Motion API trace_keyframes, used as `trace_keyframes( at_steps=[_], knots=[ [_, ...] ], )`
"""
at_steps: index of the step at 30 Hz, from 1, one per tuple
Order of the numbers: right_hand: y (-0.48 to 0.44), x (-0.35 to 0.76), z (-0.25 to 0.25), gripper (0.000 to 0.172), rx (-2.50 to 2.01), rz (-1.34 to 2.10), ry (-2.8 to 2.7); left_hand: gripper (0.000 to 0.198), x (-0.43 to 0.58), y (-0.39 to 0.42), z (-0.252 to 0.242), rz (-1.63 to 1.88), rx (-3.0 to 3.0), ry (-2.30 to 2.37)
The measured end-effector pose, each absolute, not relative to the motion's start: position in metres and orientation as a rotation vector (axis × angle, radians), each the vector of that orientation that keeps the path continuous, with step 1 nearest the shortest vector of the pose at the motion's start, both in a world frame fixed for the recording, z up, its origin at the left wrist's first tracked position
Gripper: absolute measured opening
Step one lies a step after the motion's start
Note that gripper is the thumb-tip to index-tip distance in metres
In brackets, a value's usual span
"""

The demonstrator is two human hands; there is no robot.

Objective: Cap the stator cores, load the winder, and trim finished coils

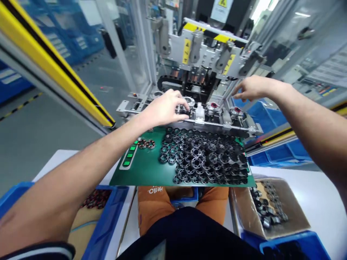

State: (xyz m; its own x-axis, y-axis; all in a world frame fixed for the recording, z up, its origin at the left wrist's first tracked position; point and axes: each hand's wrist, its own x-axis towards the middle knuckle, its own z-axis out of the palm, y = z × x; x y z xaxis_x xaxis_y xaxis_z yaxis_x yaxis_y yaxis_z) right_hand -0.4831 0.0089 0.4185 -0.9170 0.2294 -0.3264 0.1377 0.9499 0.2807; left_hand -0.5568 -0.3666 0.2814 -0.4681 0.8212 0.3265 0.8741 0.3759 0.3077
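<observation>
My left hand reaches to the fixture rail, its thumb and fingers curled around a small dark part that they mostly hide. Just beyond those fingertips sits a pale metal ring. Farther right on the rail are two round parts with red centres, one near the middle and another toward the right end. Above that end hovers my right hand, fingers loosely bent and apart, with nothing seen in it. Many dark slotted ring parts cover the green work surface below the rail.
Behind the rail rises a machine head with yellow-black stripes. Several green-lit buttons and copper-wound rings lie at left. A cardboard box of metal parts stands right; a blue bin is left. Yellow guard posts flank the station.
</observation>
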Motion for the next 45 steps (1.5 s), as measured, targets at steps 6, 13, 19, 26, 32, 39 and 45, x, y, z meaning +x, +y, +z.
trace_keyframes(
  at_steps=[6,13,19,26,32,39,45],
  knots=[
    [0.085,-0.451,0.355,0.051,0.521,0.199,2.659,0.043,-0.569,-0.190,0.291,-0.406,-1.517,-2.604],
    [0.110,-0.462,0.299,0.045,0.581,-0.034,2.529,0.050,-0.584,-0.115,0.265,-0.049,-1.423,-2.782],
    [0.105,-0.475,0.303,0.041,0.588,-0.096,2.414,0.057,-0.592,-0.099,0.254,0.222,-1.454,-2.958],
    [0.105,-0.446,0.382,0.053,0.585,-0.094,2.606,0.059,-0.586,-0.102,0.267,0.313,-1.489,-2.958],
    [0.026,-0.305,0.423,0.045,-0.064,-0.090,2.931,0.064,-0.580,-0.117,0.283,0.244,-1.528,-2.924],
    [-0.115,-0.152,0.386,0.011,-0.473,-0.624,2.698,0.052,-0.550,-0.135,0.287,0.058,-1.521,-2.793],
    [-0.133,-0.125,0.351,0.020,-0.496,-0.678,2.796,0.062,-0.562,-0.168,0.372,-0.142,-1.501,-2.630]
  ],
)
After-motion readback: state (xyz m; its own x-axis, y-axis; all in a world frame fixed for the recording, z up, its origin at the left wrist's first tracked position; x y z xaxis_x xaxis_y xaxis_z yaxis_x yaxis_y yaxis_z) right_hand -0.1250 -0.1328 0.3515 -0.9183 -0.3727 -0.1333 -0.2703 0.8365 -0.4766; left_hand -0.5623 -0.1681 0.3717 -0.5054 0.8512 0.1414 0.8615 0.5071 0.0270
